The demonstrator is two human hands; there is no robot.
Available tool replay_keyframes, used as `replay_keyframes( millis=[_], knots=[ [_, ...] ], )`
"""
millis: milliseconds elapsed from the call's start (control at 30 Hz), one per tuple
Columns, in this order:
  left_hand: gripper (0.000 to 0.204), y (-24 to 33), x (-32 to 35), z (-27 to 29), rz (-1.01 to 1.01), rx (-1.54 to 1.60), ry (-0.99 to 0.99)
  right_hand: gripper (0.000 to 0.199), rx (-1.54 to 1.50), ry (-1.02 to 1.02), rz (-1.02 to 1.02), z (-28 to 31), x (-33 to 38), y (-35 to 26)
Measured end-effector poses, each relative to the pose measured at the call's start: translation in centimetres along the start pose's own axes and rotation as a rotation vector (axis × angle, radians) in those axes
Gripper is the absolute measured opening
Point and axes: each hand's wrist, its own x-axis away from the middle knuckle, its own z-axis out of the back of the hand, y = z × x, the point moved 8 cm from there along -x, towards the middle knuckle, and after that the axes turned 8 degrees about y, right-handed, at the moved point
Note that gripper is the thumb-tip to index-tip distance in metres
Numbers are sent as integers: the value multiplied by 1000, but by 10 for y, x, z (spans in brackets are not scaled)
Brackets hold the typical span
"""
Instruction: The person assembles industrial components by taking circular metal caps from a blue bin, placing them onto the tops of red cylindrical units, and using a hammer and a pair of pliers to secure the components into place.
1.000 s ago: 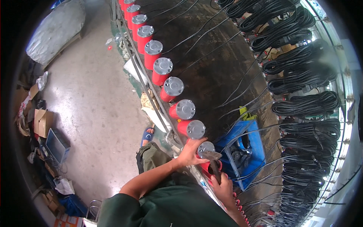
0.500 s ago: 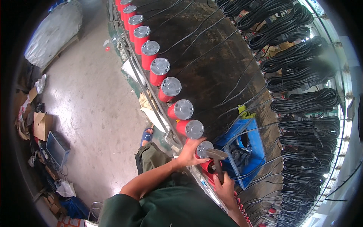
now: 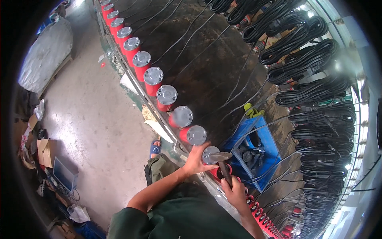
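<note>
Red cylinder with grey cap (image 3: 209,154), one: stood at the near edge of the dark tabletop (image 3: 207,67), directly before the worker, cap upward.

Left hand (image 3: 194,160), one: grasping that cylinder, thumb on the near side and fingers toward the far side, probably to steady it and keep the cap square. Forearm slanted up and rightward from a bent elbow held out to the side.

Hammer (image 3: 226,172), one: head above the cap's right part; whether it touched, I could not tell. Handle sloped down toward the worker, gripped low, presumably to leave the head room to swing.

Right hand (image 3: 235,192), one: closed around that handle, forearm rising from the lower edge and leaning leftward.

Open red cylinder (image 3: 217,174), one: beside the capped one, under the handle, mouth showing.

Capped cylinders (image 3: 196,136), a row: ranged along the edge, apparently for working one after another.

Blue crate (image 3: 271,161), one: just beyond the hands, tilted in view, holding dark parts (image 3: 254,157), seemingly kept within reach.

Black cable coils (image 3: 302,59), many: along the far side.
</note>
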Motion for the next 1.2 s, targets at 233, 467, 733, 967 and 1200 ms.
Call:
replay_keyframes(
  millis=[233,467,733,967,1200],
  knots=[
    [106,-6,3,-3,4,15,-45,35,131,134,6,-33,16,32],
    [101,-2,-2,-9,-6,62,-107,34,102,151,-65,-26,11,36],
    [92,8,-9,-15,-120,-6,-110,26,-65,237,70,6,20,5],
    [84,29,-15,-25,-94,57,-114,31,-5,190,-31,-20,20,48],
    [87,64,-22,-25,-261,-593,-318,34,-236,182,-219,37,84,103]
  ],
)
